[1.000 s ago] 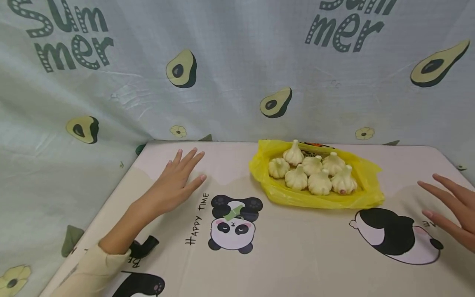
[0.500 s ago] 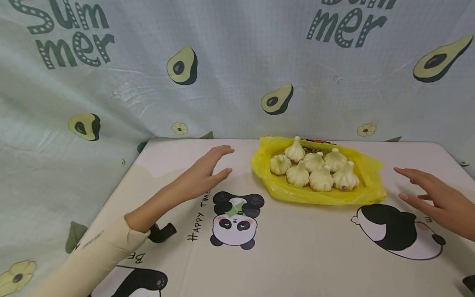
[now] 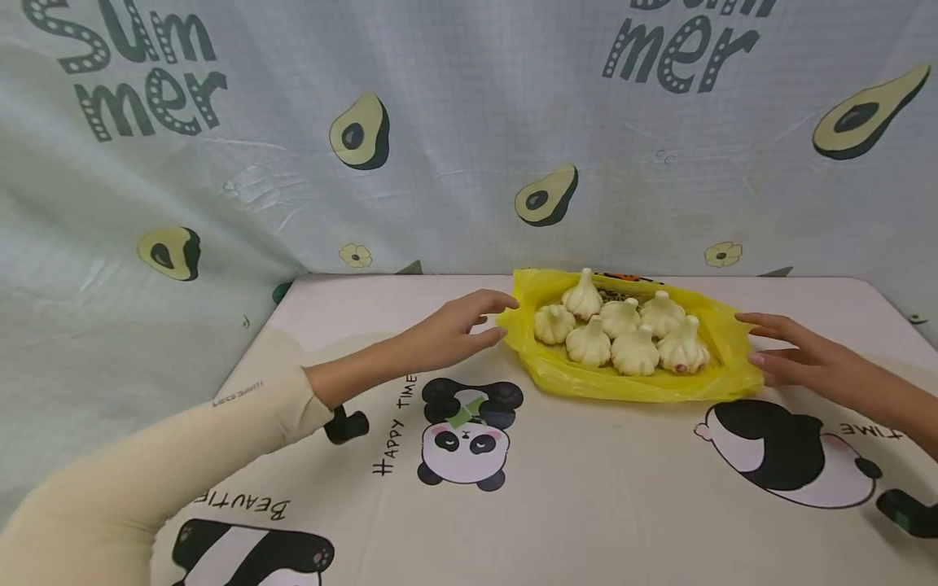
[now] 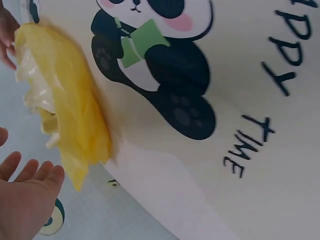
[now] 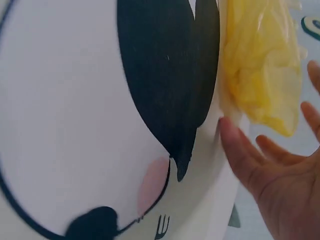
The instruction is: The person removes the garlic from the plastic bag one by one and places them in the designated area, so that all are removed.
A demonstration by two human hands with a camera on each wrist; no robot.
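Fingers (image 3: 493, 303) of left hand (image 3: 454, 330) straight, relaxed, tips at bag (image 3: 630, 382) left edge. Right hand (image 3: 795, 358) loose too, at right edge. Nothing gripped. Garlic (image 3: 619, 330) between, on bag. Both hands moved in from table (image 3: 586, 505) sides; bracketing bag now, likely for two-sided hold.

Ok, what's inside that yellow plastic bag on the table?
Seven white garlic bulbs lie in the opened yellow plastic bag. Behind them something dark with orange print peeks out, mostly covered. Whatever lies beneath the bulbs is hidden.
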